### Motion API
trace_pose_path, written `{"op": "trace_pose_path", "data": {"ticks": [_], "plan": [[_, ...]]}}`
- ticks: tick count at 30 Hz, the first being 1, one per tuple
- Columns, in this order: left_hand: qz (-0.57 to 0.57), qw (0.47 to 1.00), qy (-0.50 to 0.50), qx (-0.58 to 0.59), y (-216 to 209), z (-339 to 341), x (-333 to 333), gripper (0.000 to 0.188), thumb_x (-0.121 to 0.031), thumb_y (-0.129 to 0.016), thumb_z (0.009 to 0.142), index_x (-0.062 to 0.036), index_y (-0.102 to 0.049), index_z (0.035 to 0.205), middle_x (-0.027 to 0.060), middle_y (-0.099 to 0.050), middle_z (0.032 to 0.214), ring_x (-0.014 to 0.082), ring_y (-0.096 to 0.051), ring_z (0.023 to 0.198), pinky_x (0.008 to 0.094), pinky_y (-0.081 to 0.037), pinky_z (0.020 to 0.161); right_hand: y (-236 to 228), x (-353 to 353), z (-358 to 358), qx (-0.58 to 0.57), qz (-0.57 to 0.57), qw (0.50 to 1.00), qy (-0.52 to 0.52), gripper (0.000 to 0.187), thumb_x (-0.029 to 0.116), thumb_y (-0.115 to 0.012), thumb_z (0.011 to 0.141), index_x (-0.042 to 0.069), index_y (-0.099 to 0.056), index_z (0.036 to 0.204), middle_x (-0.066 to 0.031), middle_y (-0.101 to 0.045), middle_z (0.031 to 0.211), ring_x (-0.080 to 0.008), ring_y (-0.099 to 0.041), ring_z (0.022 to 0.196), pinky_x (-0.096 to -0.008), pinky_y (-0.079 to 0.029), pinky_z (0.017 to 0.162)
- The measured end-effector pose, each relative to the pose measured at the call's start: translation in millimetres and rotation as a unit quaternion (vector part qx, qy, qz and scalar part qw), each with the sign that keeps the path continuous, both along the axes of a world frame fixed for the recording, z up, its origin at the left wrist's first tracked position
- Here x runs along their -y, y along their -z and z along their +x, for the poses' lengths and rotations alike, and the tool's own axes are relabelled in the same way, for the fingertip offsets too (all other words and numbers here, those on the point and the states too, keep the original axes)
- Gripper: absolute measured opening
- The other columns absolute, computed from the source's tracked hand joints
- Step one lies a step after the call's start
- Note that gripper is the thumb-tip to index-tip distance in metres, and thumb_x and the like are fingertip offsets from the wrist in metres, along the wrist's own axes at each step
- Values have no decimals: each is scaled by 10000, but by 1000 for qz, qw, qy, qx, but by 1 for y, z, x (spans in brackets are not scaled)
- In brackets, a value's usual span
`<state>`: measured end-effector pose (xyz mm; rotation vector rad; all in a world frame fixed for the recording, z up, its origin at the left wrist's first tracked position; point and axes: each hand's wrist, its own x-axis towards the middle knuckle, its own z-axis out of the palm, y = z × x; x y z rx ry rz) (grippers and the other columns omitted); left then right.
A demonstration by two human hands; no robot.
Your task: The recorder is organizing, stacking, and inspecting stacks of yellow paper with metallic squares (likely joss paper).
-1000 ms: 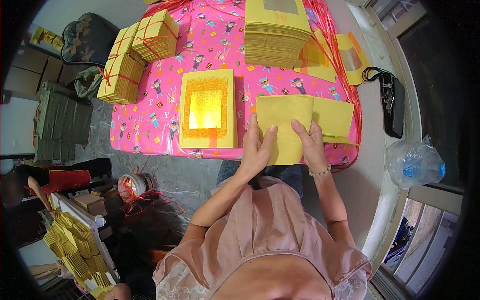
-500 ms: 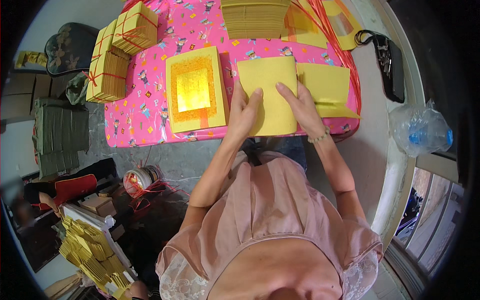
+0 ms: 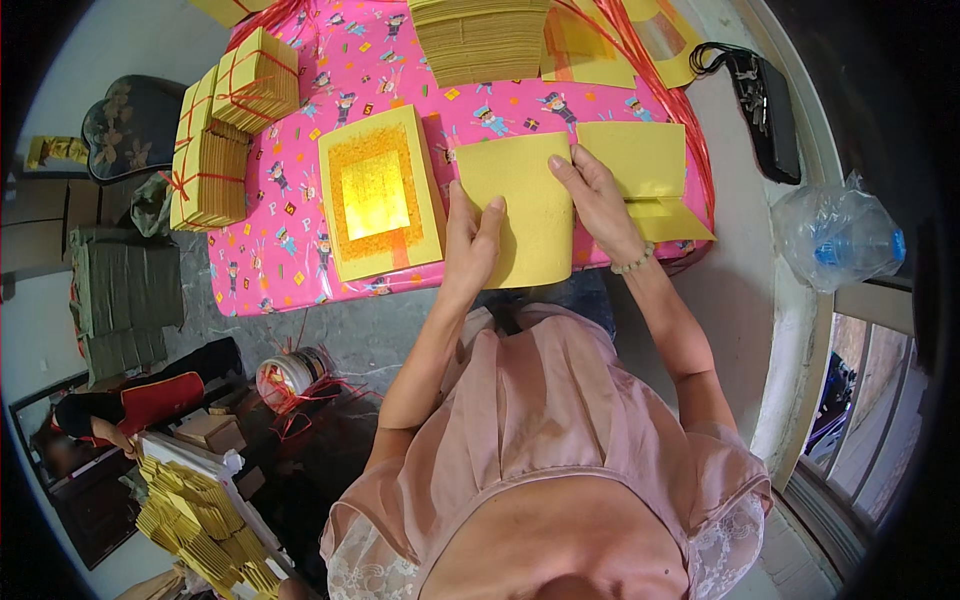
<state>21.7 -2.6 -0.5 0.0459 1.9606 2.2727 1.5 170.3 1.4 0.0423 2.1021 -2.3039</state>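
Note:
Between my two hands is a folded sheet of yellow paper (image 3: 520,215), held over the table's near edge. My left hand (image 3: 472,240) grips its left side, thumb on top and fingers partly beneath. My right hand (image 3: 598,200) holds the upper right edge, thumb on the face and fingers behind. To the left lies a stack of yellow sheets (image 3: 433,225); its top sheet carries an orange patch and a shiny gold square (image 3: 372,195). Just right of my right hand, a creased yellow sheet (image 3: 650,155) rests on the table.
Red-tied yellow paper bundles (image 3: 258,85) stand at the table's left, and a tall paper stack (image 3: 478,45) at the back. Red strings (image 3: 690,130) hang along the right edge. A bucket (image 3: 290,372) sits on the floor. Another person (image 3: 165,400) is beside yellow bundles, lower left.
My right hand has slid up to the sheet's upper right edge, its thumb higher. My left hand has shifted slightly lower on its side. The whole view has shifted a little.

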Motion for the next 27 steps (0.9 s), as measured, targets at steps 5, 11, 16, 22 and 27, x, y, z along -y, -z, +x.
{"op": "trace_pose_path", "data": {"ticks": [5, 11, 16, 22, 27], "plan": [[-13, 1000, 1, 9, 1, 7, 2, 457, -85, -515, 943, 98, -328, 1318, 121, -524, 1146, 143, -502, 1030, 271, -420, 876, 3, -7, -4, 11, -51, 998, 27, 185, 192, -529, 989, 52, -518, 870, 74, -433, 765, -18, -379, 720, -202, -350, 625], [-8, 1000, -5, -12, 1, 8, 1, 498, -87, -520, 947, 106, -301, 1350, 128, -506, 1208, 140, -481, 1078, 267, -403, 911, 4, -10, 1, -23, -16, 1000, 14, 196, 203, -522, 992, 40, -529, 884, 77, -426, 762, -19, -365, 701, -203, -333, 611], [53, 997, 36, 40, -8, 10, 5, 500, -64, -507, 950, 38, -298, 1393, 135, -490, 1295, 176, -472, 1180, 299, -376, 990, 3, -14, 10, 13, 58, 996, -62, 263, 247, -512, 997, 5, -611, 974, 53, -554, 804, -25, -466, 744, -220, -411, 662], [66, 994, 35, 74, -12, 8, 8, 473, -64, -505, 952, 1, -323, 1384, 124, -497, 1299, 175, -470, 1197, 309, -373, 1001, 0, -16, 21, 16, 43, 994, -95, 348, 305, -539, 979, -22, -656, 1010, 24, -642, 777, -33, -537, 722, -241, -458, 652], [69, 992, 51, 92, -12, 5, 6, 453, -62, -502, 955, -5, -336, 1373, 121, -511, 1286, 180, -501, 1172, 316, -402, 980, 2, -19, 26, 22, 119, 989, -83, 416, 369, -563, 958, -30, -672, 907, 33, -612, 689, -31, -521, 665, -239, -428, 586]]}}
